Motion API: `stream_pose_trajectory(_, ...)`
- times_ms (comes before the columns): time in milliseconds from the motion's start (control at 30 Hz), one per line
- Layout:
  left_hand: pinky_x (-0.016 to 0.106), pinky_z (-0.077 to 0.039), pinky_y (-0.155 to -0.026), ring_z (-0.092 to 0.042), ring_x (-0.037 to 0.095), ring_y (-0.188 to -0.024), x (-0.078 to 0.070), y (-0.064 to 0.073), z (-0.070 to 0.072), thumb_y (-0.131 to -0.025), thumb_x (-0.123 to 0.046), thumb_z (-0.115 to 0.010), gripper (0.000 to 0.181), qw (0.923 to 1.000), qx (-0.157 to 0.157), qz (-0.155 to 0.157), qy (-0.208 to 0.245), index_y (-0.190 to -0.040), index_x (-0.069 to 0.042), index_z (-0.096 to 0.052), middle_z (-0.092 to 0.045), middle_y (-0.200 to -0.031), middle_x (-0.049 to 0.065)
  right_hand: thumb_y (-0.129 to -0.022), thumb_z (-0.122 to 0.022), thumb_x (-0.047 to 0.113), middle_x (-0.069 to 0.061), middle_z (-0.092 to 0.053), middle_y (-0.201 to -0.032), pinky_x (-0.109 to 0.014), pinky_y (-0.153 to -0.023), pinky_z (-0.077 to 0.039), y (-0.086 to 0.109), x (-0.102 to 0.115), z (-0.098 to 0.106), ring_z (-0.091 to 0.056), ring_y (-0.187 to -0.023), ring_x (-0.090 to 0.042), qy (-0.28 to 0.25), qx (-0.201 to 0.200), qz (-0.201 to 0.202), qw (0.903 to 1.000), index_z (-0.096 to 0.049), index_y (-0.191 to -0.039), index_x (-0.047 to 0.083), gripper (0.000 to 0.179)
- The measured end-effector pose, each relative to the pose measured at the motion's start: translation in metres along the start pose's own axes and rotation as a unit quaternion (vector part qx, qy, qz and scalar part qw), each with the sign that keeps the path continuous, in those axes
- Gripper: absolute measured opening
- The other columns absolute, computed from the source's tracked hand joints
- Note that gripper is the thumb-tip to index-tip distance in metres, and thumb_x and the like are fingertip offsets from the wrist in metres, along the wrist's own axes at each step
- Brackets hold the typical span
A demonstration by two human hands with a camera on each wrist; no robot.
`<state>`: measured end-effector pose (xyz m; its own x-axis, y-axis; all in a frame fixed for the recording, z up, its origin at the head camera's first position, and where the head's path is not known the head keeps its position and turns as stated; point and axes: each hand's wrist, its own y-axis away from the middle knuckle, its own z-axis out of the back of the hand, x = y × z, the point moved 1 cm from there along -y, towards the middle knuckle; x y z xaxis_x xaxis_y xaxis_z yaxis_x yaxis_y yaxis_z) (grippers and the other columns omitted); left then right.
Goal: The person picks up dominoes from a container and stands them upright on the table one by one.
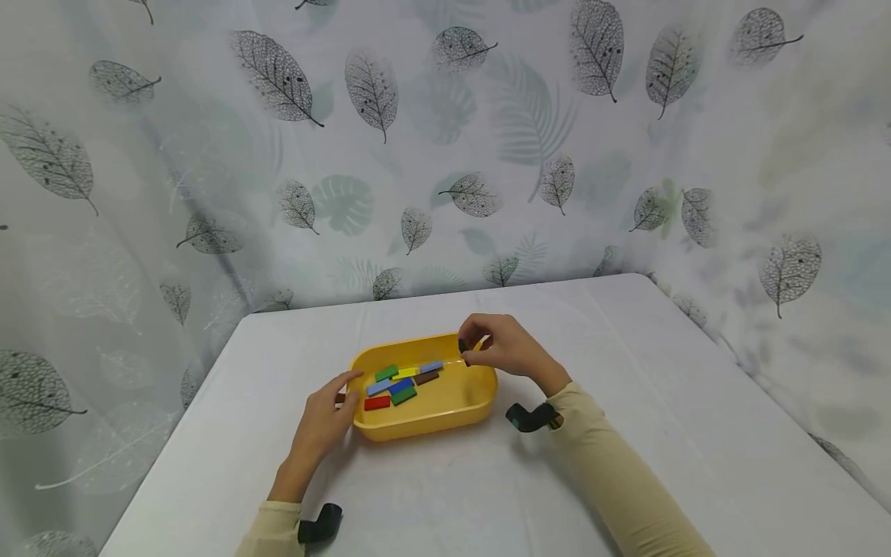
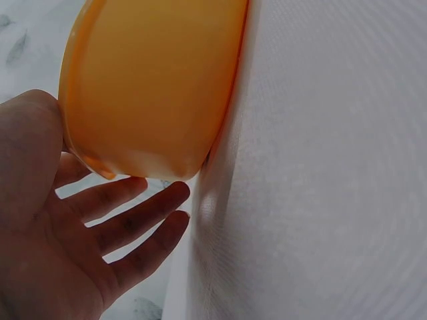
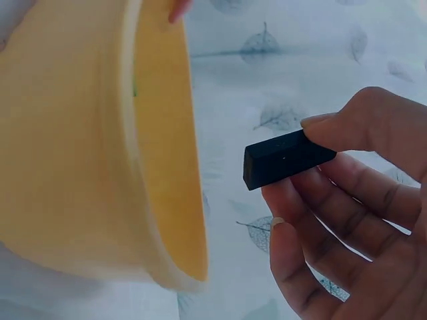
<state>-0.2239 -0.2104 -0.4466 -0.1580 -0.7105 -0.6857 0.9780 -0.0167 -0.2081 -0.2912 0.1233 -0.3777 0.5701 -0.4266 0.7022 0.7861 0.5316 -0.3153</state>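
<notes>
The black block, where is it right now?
The black block is pinched in the right hand, which in the head view appears at the far right corner of the yellow tray.

A: What's where on your feed?

B: From my remote seat, I've got the tray [image 1: 438, 406] sitting on the table [image 1: 431, 495], backdrop [image 1: 445, 155] behind. Blocks [image 1: 401, 385] lie in the tray, bunched toward its left half.

A: And the hands?

B: My left hand [image 1: 326, 414] is against the tray's left end. Right hand [image 1: 508, 346] is up at the far right corner, a separate block [image 3: 283, 160] between thumb and fingers, near the rim but apart from it.
</notes>
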Motion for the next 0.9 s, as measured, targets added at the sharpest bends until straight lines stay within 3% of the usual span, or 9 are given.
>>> stream_pose_trajectory(267,0.047,-0.059,-0.088,-0.065,0.035,-0.11,0.0,0.001,-0.002,-0.104,-0.015,-0.056,0.041,1.0,0.0,0.004,-0.002,-0.145,-0.011,-0.061,-0.058,-0.145,0.019,-0.09,-0.08,0.007,0.001,-0.07,-0.1,-0.034,-0.076,-0.059,0.004,-0.005,0.014,-0.067,-0.092,-0.018,-0.008,-0.027,0.021,0.9994,-0.068,-0.107,0.008,0.021)
stream_pose_trajectory(600,0.048,-0.059,-0.089,-0.065,0.036,-0.111,0.0,0.0,-0.003,-0.105,-0.015,-0.055,0.04,1.0,-0.002,0.001,0.0,-0.144,-0.011,-0.061,-0.058,-0.145,0.018,-0.089,-0.08,0.007,-0.002,-0.07,-0.103,-0.032,-0.08,-0.06,0.009,-0.01,0.027,-0.068,-0.095,-0.021,-0.005,-0.044,-0.009,0.999,-0.071,-0.109,0.007,0.022)
stream_pose_trajectory(900,0.046,-0.06,-0.087,-0.065,0.035,-0.11,0.001,0.0,-0.005,-0.104,-0.014,-0.056,0.041,1.0,-0.005,-0.002,-0.001,-0.144,-0.011,-0.062,-0.058,-0.145,0.018,-0.088,-0.082,0.007,-0.003,-0.071,-0.102,-0.036,-0.083,-0.06,0.012,-0.018,0.038,-0.069,-0.096,-0.022,-0.007,-0.061,0.002,0.9981,-0.071,-0.108,0.005,0.023)
